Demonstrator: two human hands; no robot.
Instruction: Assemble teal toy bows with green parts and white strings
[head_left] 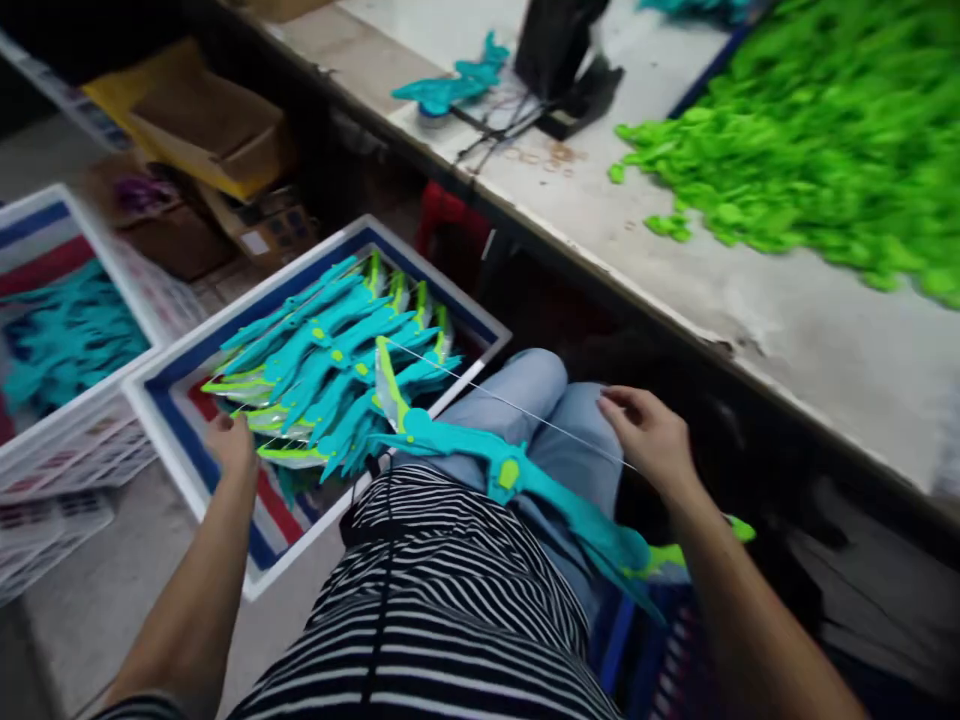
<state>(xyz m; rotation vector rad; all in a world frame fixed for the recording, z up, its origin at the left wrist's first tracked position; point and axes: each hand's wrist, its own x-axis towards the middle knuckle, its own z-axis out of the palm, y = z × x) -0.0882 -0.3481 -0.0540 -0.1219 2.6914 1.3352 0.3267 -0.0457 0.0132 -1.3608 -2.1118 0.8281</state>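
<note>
A teal toy bow [465, 447] with lime-green tips and a white string lies across the lap, tilted down to the right. My right hand [651, 438] is above its right half, beside the string; the thumb and fingers are pinched together, and whatever is between them is too small to make out. Over the basket, my left hand [232, 442] has its fingers closed at the green tip of one of the stacked toy bows [322, 350]. Several such bows lie side by side in the white plastic basket [199, 510], strings fitted.
Another white basket [112, 270] at the left holds loose teal parts [75, 335]. On the workbench [720, 330] are a heap of lime-green parts [832, 150], a black stand [559, 70], a teal piece [454, 88] and scattered rubber bands [555, 158]. Cardboard boxes [214, 120] stand behind the baskets.
</note>
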